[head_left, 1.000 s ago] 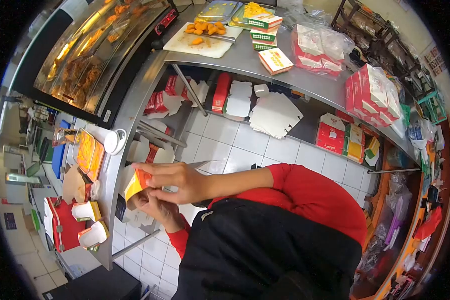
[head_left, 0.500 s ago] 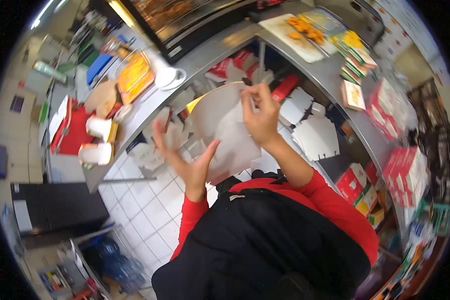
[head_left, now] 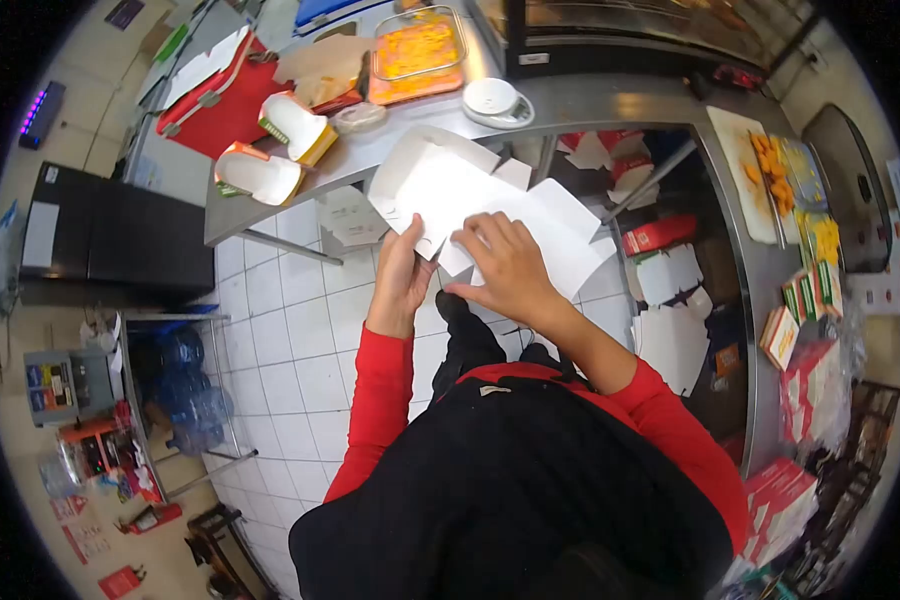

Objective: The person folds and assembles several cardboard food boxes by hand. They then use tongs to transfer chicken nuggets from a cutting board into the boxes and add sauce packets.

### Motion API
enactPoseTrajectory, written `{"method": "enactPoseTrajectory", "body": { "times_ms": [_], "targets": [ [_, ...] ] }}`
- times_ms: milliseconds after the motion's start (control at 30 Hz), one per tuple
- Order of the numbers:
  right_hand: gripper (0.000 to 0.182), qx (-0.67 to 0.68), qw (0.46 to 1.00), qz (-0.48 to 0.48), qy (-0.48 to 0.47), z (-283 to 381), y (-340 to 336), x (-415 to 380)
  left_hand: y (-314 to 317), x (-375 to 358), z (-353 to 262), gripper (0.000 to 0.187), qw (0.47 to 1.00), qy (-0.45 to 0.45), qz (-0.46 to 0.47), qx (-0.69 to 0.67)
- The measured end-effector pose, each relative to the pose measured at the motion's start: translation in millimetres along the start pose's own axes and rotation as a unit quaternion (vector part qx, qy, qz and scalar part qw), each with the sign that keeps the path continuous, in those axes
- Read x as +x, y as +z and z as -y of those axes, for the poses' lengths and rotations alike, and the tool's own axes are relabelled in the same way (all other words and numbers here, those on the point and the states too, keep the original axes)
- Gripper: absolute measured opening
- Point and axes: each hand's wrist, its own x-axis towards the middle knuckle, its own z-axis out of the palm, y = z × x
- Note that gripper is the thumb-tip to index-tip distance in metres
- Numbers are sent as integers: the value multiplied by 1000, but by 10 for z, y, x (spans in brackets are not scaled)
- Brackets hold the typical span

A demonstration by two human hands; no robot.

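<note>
Both hands are on an unfolded white cardboard box blank (head_left: 530, 225), held in the air before my body with its flaps spread. My left hand (head_left: 402, 272) grips its near left edge, thumb on top and fingers beneath. Near a slotted fold stands a raised flap, and my right hand (head_left: 508, 262) has its fingers bent against the card there. The right fingertips are partly hidden, but they appear closed on the blank.
On the steel counter (head_left: 360, 155) stand two open food cartons (head_left: 300, 130), a red box (head_left: 220, 95), a glass dish of yellow-orange food (head_left: 420, 50) and a white scale (head_left: 497, 103). Fried pieces lie on a cutting board (head_left: 745, 175) at right. A shelf holds blue water bottles (head_left: 195, 390).
My view has swung right. The card has turned to show its white inner side, with flaps spread. My left hand was open beside it and now grips its edge; my right hand has moved lower.
</note>
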Motion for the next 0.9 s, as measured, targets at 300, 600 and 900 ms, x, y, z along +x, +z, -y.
{"method": "enactPoseTrajectory", "body": {
  "times_ms": [300,600,900],
  "targets": [
    [8,472,798,11,374,-396,924,255,-461,381,68,48,665,520,-94,528],
    [6,413,833,-138,342,-472,943,384,-229,323,249,38,739,415,-43,529],
    [15,421,827,-103,359,-360,475,87,-161,459,339,15,867,327,24,375]
  ]
}}
